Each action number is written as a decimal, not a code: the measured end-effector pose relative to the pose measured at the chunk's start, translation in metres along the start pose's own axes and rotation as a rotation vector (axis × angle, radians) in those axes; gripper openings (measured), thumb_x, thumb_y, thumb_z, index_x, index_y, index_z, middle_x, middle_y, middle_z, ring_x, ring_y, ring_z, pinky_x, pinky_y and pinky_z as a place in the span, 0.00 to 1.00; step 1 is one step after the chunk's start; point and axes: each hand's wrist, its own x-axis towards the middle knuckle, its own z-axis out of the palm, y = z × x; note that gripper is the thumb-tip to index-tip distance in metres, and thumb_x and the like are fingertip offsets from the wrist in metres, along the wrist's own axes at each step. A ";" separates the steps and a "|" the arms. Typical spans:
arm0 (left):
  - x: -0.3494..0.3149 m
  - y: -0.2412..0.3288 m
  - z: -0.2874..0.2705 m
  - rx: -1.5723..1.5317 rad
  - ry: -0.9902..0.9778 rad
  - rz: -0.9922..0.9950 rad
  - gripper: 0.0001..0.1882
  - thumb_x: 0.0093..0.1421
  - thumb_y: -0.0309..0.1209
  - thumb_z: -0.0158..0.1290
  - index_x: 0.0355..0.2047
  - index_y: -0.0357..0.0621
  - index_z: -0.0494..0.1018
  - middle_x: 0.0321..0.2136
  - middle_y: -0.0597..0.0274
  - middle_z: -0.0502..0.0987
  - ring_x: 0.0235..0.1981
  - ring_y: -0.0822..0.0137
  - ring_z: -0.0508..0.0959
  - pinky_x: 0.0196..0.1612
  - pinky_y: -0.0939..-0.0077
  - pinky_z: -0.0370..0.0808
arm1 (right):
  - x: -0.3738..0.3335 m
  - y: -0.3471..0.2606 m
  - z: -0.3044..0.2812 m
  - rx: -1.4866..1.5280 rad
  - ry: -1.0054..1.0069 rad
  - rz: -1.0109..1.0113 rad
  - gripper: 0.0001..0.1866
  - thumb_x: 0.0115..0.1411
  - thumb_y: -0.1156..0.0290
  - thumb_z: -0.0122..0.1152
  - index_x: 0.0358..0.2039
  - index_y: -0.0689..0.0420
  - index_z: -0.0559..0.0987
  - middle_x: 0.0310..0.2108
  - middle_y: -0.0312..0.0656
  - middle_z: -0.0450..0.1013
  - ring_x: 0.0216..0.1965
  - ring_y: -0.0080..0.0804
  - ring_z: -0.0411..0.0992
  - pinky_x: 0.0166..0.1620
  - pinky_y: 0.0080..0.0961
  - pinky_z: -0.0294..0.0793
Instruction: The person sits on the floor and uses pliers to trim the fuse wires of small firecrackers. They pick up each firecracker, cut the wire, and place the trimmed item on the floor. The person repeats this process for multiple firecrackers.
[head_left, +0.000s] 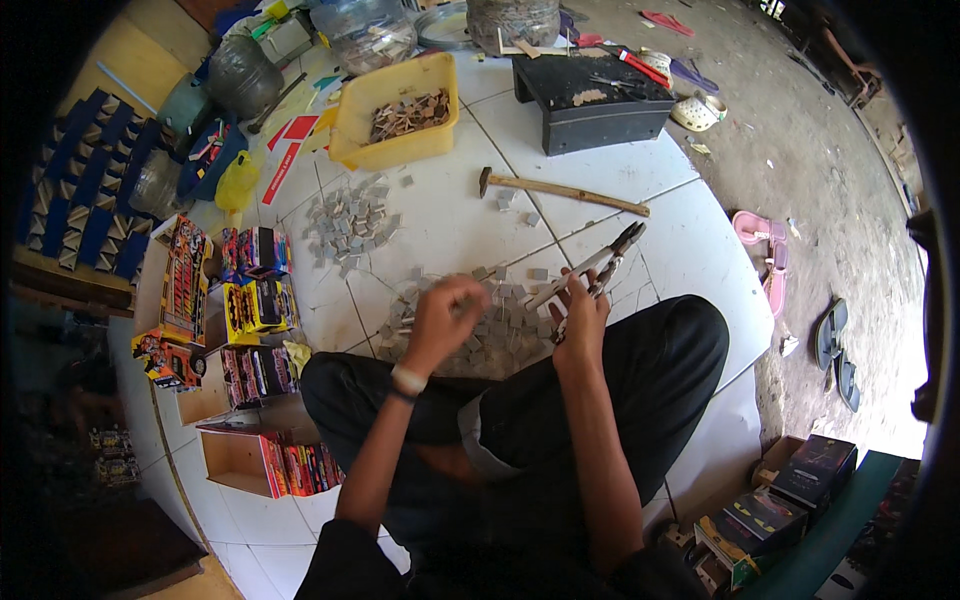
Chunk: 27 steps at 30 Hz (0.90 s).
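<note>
In my right hand (pixel 582 318) is a pair of pliers (pixel 625 242), its dark jaws pointing up and away to the right. One pale handle slants out to the left of my fingers. My left hand (pixel 447 312) hovers over a spread of small grey square pieces (pixel 495 330) on the white tiles between my folded legs. Its fingers look bent but are smeared by motion, so whether they hold anything does not show. Farther off lies a second heap of similar grey pieces (pixel 352 222). A wooden-handled hammer (pixel 565 190) rests beyond the pliers, with a few pieces beside it.
A yellow basin (pixel 350 150) with brown bits stands at the back, left of a low black stool (pixel 595 118). Colourful boxes (pixel 255 250) line my left side. Dark cartons (pixel 815 470) sit at the lower right. Slippers (pixel 830 330) lie on the ground past the tile edge.
</note>
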 end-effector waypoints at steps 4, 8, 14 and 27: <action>-0.066 0.059 -0.022 0.174 -0.565 0.104 0.07 0.59 0.32 0.63 0.30 0.41 0.83 0.38 0.58 0.82 0.47 0.55 0.79 0.55 0.61 0.73 | -0.001 -0.003 -0.002 -0.015 0.001 -0.038 0.32 0.72 0.63 0.54 0.73 0.56 0.61 0.64 0.43 0.72 0.62 0.35 0.68 0.62 0.39 0.63; -0.075 0.085 -0.010 0.620 -0.856 0.229 0.05 0.54 0.31 0.62 0.25 0.46 0.85 0.36 0.60 0.82 0.49 0.55 0.76 0.56 0.58 0.67 | -0.003 -0.001 -0.001 -0.014 -0.037 -0.015 0.32 0.71 0.63 0.55 0.71 0.58 0.62 0.62 0.43 0.73 0.63 0.36 0.68 0.62 0.41 0.64; -0.034 0.082 -0.005 0.370 0.017 0.247 0.08 0.62 0.26 0.54 0.33 0.40 0.83 0.30 0.50 0.81 0.46 0.49 0.78 0.54 0.55 0.69 | 0.000 -0.003 -0.005 0.029 -0.069 -0.018 0.31 0.71 0.64 0.56 0.71 0.57 0.61 0.62 0.44 0.73 0.64 0.39 0.68 0.63 0.42 0.66; -0.051 0.036 0.034 0.060 0.070 0.281 0.20 0.65 0.16 0.48 0.55 0.39 0.78 0.52 0.47 0.81 0.50 0.50 0.83 0.56 0.57 0.77 | -0.001 -0.048 -0.029 0.097 0.021 -0.607 0.32 0.73 0.68 0.54 0.73 0.58 0.57 0.64 0.50 0.70 0.65 0.40 0.69 0.68 0.45 0.67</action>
